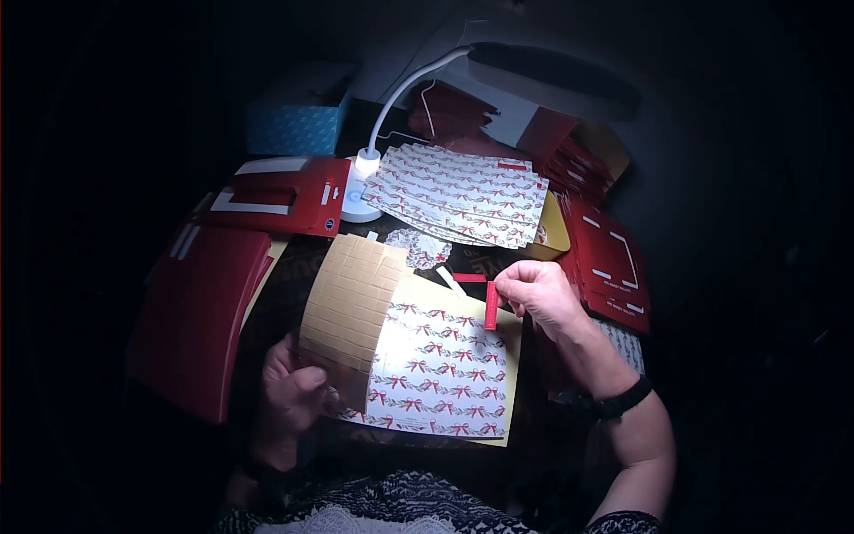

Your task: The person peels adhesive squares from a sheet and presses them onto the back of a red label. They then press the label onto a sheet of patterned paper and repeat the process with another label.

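My left hand (298,387) grips the lower left edge of a brown sheet (351,303) scored into small rectangles, thumb on top. That sheet leans over the left part of a white patterned card sheet (445,374) with red bows and green garlands. Beneath the patterned sheet, a yellow sheet (513,378) shows at the right and top edges. Between thumb and fingertips, my right hand (544,298) pinches a narrow red strip (491,307) above the patterned sheet's upper right corner. Close by are another red strip (470,278) and a small white strip (452,282).
A lamp (360,206) stands behind a fanned stack of patterned sheets (454,196). Red card packs lie at the left (200,311) and right (609,262). A blue box (294,125) sits at the back left. A crumpled patterned piece (420,248) lies mid-table.
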Action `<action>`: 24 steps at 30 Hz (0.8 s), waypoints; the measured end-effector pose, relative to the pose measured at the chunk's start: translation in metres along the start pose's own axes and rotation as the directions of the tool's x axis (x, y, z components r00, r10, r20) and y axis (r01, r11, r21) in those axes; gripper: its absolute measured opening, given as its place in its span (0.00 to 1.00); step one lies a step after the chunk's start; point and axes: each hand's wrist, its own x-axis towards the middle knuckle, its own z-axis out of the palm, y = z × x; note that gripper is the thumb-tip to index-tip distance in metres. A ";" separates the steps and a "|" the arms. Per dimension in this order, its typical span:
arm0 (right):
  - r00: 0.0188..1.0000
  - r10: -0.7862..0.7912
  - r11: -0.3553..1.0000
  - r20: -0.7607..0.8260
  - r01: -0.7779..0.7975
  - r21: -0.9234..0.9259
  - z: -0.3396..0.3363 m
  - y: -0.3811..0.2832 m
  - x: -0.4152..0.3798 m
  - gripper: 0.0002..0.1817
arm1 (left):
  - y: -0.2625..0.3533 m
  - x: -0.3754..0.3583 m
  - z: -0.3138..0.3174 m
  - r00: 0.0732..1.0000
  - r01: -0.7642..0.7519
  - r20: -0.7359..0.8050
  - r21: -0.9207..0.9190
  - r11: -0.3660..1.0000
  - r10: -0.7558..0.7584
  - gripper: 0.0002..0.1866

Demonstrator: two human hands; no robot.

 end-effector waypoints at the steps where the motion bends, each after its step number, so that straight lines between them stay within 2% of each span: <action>1: 1.000 0.003 1.000 -0.005 -0.003 0.004 0.000 0.001 -0.003 0.05 | -0.003 0.000 -0.004 1.000 -0.029 0.011 0.021 0.999 0.029 0.29; 2: 1.000 0.008 1.000 -0.017 -0.008 0.014 0.001 0.000 -0.006 0.05 | -0.004 -0.001 -0.003 1.000 -0.024 0.015 0.024 0.999 0.024 0.29; 4: 0.999 0.014 1.000 -0.033 -0.014 0.027 0.004 -0.003 -0.014 0.04 | -0.003 -0.001 0.006 0.995 -0.054 -0.077 0.017 0.998 0.056 0.29; 7: 0.995 0.048 0.997 -0.085 -0.042 0.072 0.008 0.002 -0.027 0.05 | -0.002 -0.001 0.003 0.998 -0.046 -0.048 0.046 0.998 0.049 0.28; 12: 0.985 0.082 0.950 -0.151 -0.031 0.310 0.010 0.023 -0.052 0.02 | -0.003 -0.002 -0.003 0.999 -0.050 -0.011 0.052 0.997 0.051 0.28; 13: 0.983 0.078 0.944 -0.165 -0.020 0.328 0.011 0.029 -0.057 0.06 | -0.004 -0.003 -0.004 0.999 -0.049 0.002 0.051 0.997 0.049 0.28; 17: 0.984 0.133 0.936 -0.115 -0.086 0.342 0.011 0.040 -0.077 0.11 | -0.005 -0.001 0.000 0.997 -0.079 -0.024 0.033 0.996 0.079 0.27; 22: 0.980 0.166 0.934 -0.105 -0.122 0.335 0.011 0.048 -0.090 0.08 | -0.006 -0.001 -0.004 0.997 -0.076 -0.015 0.039 0.996 0.076 0.27; 24: 0.972 0.172 0.925 -0.159 -0.104 0.365 0.014 0.052 -0.091 0.07 | -0.007 -0.001 -0.005 0.997 -0.078 -0.020 0.048 0.996 0.079 0.27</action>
